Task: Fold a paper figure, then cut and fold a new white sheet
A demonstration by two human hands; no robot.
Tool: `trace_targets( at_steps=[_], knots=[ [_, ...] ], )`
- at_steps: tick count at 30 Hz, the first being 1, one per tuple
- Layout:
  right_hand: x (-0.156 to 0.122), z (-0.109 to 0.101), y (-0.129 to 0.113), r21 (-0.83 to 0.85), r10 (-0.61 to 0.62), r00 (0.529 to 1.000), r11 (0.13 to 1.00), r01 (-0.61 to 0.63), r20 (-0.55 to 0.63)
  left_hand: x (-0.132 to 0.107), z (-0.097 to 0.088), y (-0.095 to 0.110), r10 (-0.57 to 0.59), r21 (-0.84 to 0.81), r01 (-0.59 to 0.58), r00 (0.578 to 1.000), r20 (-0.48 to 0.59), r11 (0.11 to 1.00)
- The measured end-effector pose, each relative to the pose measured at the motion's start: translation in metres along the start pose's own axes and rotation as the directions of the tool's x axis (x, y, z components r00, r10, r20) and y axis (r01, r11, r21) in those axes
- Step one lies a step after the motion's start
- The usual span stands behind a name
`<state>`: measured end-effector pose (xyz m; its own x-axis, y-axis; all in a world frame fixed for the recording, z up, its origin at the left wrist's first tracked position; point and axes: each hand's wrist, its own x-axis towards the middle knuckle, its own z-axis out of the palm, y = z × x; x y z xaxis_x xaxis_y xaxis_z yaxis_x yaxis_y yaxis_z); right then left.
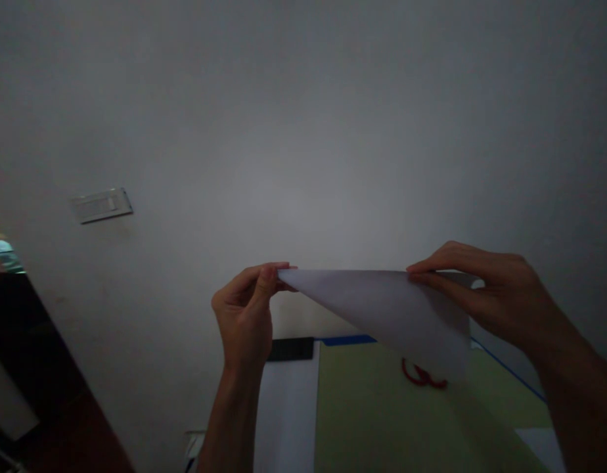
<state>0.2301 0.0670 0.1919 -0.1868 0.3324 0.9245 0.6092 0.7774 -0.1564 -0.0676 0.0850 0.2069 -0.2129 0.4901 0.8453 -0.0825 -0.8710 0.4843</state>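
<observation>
Held up in front of the wall is a white sheet of paper point(382, 302), folded to a point at its left end and wider at the right. My left hand point(247, 309) pinches the pointed left tip between thumb and fingers. On the top edge, toward the right, my right hand point(481, 282) pinches the paper with thumb and forefinger. Below the paper, on the green surface point(372, 407), lie the red handles of what look like scissors point(422, 374); the rest of them is hidden behind the paper.
A dark flat block point(291, 349) lies at the table's back edge, beside white paper point(286, 414). Another white piece point(540, 443) is at lower right. A switch plate point(101, 205) sits on the grey wall point(303, 131). Dark furniture point(27, 355) stands at far left.
</observation>
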Motion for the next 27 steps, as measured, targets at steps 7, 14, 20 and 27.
trace_targets(
  at_steps=[7,14,20,27],
  knots=[
    [-0.0028,0.0033,0.0042,-0.013,0.023,1.0,1.0,-0.023,-0.019,0.0002,-0.0043,-0.0024,0.009,0.051,-0.012,0.998,0.062,0.999],
    [-0.0023,0.0033,0.0034,-0.021,0.013,0.999,1.0,-0.014,-0.03,-0.0009,-0.0048,-0.0003,-0.012,0.052,0.006,0.994,0.113,0.999],
    [-0.0031,0.0032,0.0049,-0.024,0.025,0.999,0.999,-0.026,-0.034,0.0007,-0.0068,-0.006,-0.009,0.086,0.007,0.999,0.03,0.996],
    [-0.0045,0.0038,0.008,-0.045,0.011,0.999,0.999,-0.013,-0.044,0.0014,-0.0068,-0.0075,0.005,0.093,-0.008,0.999,0.041,0.996]
  ],
)
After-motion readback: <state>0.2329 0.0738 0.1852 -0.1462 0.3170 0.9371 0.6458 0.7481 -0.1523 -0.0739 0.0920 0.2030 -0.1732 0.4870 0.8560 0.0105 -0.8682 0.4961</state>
